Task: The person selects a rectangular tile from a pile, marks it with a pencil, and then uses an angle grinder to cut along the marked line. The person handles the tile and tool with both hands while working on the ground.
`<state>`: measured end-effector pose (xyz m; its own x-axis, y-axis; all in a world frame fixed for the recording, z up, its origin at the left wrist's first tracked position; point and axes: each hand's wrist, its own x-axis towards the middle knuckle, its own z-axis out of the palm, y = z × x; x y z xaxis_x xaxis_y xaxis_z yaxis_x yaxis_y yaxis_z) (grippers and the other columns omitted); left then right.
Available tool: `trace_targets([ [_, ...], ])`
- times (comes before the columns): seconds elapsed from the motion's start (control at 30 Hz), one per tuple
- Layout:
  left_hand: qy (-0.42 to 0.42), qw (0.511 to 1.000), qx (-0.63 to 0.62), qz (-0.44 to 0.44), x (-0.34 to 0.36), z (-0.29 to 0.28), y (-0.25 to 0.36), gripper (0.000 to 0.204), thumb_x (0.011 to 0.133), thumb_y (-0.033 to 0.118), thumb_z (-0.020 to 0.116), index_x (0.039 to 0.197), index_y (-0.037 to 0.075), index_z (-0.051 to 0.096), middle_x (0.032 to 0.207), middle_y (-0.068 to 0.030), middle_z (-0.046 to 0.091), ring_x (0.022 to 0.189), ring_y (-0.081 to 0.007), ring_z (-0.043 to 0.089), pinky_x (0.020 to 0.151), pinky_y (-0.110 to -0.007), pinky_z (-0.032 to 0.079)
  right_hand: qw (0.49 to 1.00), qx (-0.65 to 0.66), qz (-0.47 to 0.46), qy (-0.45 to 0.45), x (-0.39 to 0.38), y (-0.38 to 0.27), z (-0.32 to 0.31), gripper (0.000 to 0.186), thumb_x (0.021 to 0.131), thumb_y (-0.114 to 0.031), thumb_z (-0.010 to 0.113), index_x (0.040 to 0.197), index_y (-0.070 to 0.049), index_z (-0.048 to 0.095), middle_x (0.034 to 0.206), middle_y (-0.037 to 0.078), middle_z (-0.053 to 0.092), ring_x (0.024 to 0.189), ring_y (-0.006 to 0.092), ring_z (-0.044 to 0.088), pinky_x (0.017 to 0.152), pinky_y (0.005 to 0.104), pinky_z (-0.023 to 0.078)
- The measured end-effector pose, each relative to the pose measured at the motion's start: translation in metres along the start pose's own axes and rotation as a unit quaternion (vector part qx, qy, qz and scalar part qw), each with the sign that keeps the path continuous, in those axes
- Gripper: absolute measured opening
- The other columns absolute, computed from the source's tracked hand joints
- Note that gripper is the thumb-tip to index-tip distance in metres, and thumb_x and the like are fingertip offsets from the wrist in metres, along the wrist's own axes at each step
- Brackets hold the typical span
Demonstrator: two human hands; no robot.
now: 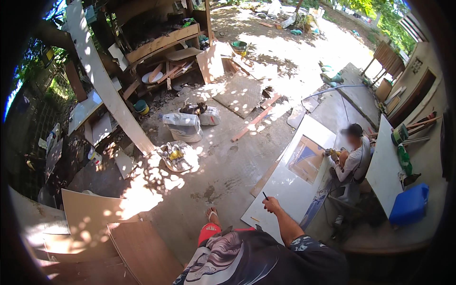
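I'd say the right hand [271,204], closed round a slim black pen-like stick [265,194] near the left edge of the flat white rectangular panel [295,194], wants a light grip and steady wrist; the left hand I can't see.

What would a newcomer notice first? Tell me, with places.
The white panel with a brown rectangle lies right of centre, the right hand holding a dark pen-like stick over its near end. A co-worker is low at its right edge. A blue plastic container stands out near the right rim.
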<state>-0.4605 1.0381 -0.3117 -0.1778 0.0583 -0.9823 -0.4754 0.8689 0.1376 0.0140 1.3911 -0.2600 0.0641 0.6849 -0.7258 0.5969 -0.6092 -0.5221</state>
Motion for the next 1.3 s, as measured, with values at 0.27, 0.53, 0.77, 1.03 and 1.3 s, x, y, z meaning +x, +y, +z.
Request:
trace_targets([
  [0.27, 0.132, 0.941, 0.175, 0.258, 0.022, 0.042, 0.344, 0.028, 0.097, 0.027, 0.072, 0.114, 0.006, 0.078, 0.088, -0.0044, 0.076, 0.071, -0.0140, 0.070, 0.057, -0.029, 0.054, 0.983, 0.063, 0.160, -0.057, 0.026, 0.018, 0.032, 0.028, 0.094, -0.019, 0.070, 0.112, 0.002, 0.073, 0.085, 0.017, 0.075, 0.061, 0.0284, 0.068, 0.054, 0.0414, 0.054],
  [0.53, 0.000, 0.920, 0.062, 0.388, 0.047, 0.139, 0.578, 0.032, 0.098, 0.031, 0.080, 0.122, 0.010, 0.073, 0.099, 0.0005, 0.073, 0.083, -0.0099, 0.070, 0.068, -0.027, 0.056, 0.991, 0.023, 0.102, -0.081, 0.163, -0.041, -0.009, 0.028, 0.094, -0.019, 0.070, 0.111, 0.003, 0.073, 0.083, 0.014, 0.072, 0.059, 0.0234, 0.065, 0.048, 0.0399, 0.049],
  [0.77, 0.098, 0.927, 0.267, 0.245, 0.080, 0.235, 0.607, 0.037, 0.094, 0.034, 0.085, 0.116, 0.007, 0.074, 0.086, -0.0036, 0.073, 0.064, -0.0110, 0.065, 0.051, -0.027, 0.053, 0.979, 0.171, 0.098, -0.045, 0.310, -0.228, -0.139, 0.031, 0.101, -0.028, 0.062, 0.111, -0.001, 0.071, 0.084, 0.011, 0.069, 0.061, 0.0228, 0.067, 0.053, 0.0381, 0.055],
  [1.03, 0.018, 0.968, 0.205, 0.146, 0.070, 0.356, 0.709, 0.031, 0.098, 0.032, 0.079, 0.118, 0.008, 0.074, 0.085, -0.0026, 0.071, 0.066, -0.0135, 0.067, 0.051, -0.031, 0.050, 0.989, 0.138, 0.044, 0.035, 0.430, -0.354, -0.280, 0.029, 0.097, -0.029, 0.067, 0.111, -0.005, 0.075, 0.075, 0.007, 0.073, 0.052, 0.0136, 0.057, 0.044, 0.0326, 0.043],
  [1.3, -0.035, 0.976, 0.172, 0.131, 0.122, 0.463, 0.882, 0.035, 0.096, 0.026, 0.078, 0.123, 0.004, 0.076, 0.088, -0.0072, 0.074, 0.070, -0.0172, 0.069, 0.058, -0.034, 0.056, 0.954, 0.249, 0.151, -0.063, 0.527, -0.428, -0.301, 0.039, 0.107, -0.033, 0.061, 0.130, -0.002, 0.068, 0.091, 0.011, 0.075, 0.061, 0.0203, 0.069, 0.053, 0.0355, 0.056],
])
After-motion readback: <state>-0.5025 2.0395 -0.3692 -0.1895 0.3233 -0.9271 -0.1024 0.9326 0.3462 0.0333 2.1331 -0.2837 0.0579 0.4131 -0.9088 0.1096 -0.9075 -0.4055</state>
